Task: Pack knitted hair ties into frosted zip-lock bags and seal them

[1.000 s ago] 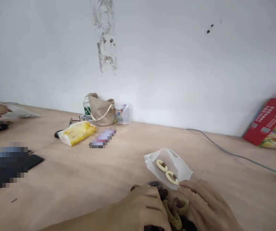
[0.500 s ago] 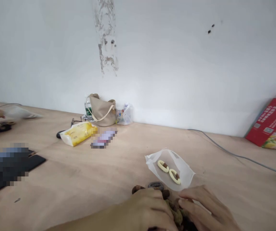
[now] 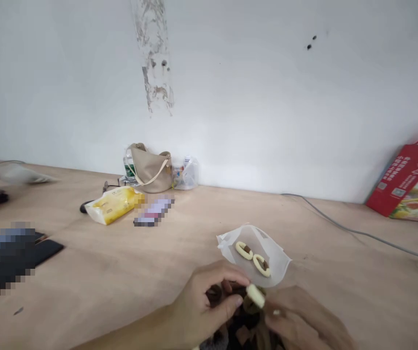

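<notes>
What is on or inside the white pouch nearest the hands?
Two cream rings, each with a brown part, show within the outline of the white pouch; whether inside or on top is unclear. Its underside is hidden.

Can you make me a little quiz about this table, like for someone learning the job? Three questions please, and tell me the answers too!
1. How many cream rings show against the white pouch?
2. True or false: in the picture, the red bag stands right of the tan bag.
3. What colour is the brightest piece between the left hand and the right hand? A) red B) cream C) blue

Key: 1. Two. 2. True. 3. B.
</notes>
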### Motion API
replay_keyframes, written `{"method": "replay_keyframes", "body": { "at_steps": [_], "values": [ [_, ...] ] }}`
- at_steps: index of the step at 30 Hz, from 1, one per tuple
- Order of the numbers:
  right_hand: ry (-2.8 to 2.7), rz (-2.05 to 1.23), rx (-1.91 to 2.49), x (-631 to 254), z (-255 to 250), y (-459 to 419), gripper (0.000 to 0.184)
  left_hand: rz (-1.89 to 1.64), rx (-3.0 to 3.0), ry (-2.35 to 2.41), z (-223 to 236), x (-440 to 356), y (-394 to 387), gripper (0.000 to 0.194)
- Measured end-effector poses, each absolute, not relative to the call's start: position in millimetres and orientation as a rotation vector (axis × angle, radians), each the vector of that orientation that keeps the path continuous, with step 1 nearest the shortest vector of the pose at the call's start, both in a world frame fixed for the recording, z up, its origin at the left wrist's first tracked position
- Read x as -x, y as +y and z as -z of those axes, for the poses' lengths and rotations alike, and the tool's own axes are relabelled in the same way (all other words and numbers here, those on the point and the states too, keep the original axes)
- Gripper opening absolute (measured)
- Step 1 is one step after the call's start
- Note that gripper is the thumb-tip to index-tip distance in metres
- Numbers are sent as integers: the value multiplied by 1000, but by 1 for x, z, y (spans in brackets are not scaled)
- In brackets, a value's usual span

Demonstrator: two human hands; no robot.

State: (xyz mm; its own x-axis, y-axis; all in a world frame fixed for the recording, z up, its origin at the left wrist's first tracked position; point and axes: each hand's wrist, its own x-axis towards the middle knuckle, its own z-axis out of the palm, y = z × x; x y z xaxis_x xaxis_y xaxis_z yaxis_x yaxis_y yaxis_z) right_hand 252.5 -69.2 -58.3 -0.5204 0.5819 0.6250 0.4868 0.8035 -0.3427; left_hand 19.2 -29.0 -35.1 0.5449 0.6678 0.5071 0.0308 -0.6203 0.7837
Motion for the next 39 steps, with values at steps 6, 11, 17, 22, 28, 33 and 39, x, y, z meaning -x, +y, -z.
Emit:
{"method": "replay_keyframes", "body": {
  "at_steps": [6,11,17,22,28,33,39],
  "values": [
    [-2139,229,1061,-255,70,-61,40,-444,-2423,787,-11,12,-18,4],
    [-2178,298,927,-249,66,-65,33,-4,-2547,667,-11,23,-14,27],
    [-2165,334,816,-248,55,-64,30,-151,-2591,467,15,13,-14,14],
    [-2225,319,724,-246,48,-62,31,-206,-2572,422,21,8,-12,4],
    [-2183,327,708,-244,51,-63,32,-98,-2625,491,25,3,-16,40],
    [-2185,340,670,-243,49,-62,32,-164,-2596,458,27,2,-15,22],
    [-2190,363,663,-244,49,-61,29,-112,-2517,412,22,5,-10,46]
  ]
}}
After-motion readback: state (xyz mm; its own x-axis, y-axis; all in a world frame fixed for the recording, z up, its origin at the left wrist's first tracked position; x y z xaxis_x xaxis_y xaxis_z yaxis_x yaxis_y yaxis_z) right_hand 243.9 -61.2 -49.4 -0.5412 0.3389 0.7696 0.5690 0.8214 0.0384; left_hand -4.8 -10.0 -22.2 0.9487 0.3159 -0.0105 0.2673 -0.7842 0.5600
